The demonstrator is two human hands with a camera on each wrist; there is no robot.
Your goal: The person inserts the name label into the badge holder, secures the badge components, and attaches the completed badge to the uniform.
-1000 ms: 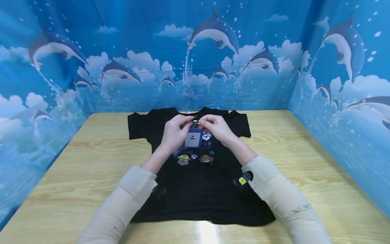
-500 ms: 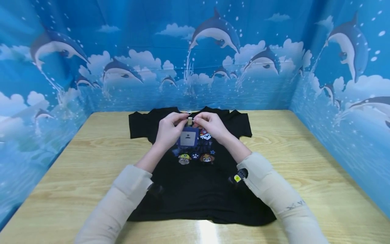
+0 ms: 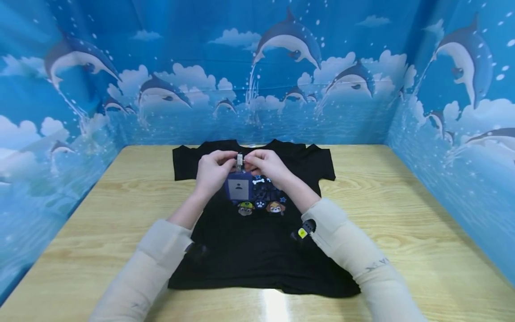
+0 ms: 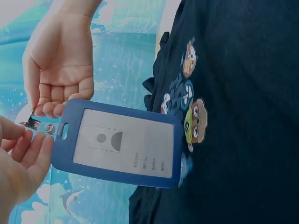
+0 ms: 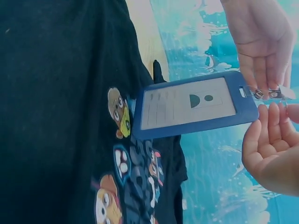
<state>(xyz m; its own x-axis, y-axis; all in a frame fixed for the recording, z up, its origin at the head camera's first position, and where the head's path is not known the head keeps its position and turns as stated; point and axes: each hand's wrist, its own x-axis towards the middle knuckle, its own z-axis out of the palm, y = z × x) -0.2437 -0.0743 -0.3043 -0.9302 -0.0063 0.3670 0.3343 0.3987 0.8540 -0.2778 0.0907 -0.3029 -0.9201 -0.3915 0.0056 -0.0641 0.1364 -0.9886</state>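
A blue badge holder point(image 3: 239, 187) with a printed card hangs from a clear strap and a small metal clip point(image 3: 239, 161), above the chest of a black T-shirt point(image 3: 257, 255). My left hand point(image 3: 213, 172) pinches the clip from the left between thumb and fingers. From the other side my right hand point(image 3: 267, 166) pinches at the clip with thumb and forefinger. The holder's slot and strap snap point(image 4: 50, 128) show in the left wrist view. Fingertips partly hide the clip point(image 5: 275, 94) in the right wrist view.
The T-shirt lies flat, neck away from me, with cartoon dog heads point(image 3: 275, 207) printed on its chest. Under it is a light wooden table point(image 3: 100, 223). A blue dolphin curtain point(image 3: 193, 116) stands along the back and sides.
Both hands and the badge holder have moved left across the shirt. The clip has turned to show a brighter face, and more of the chest print is uncovered.
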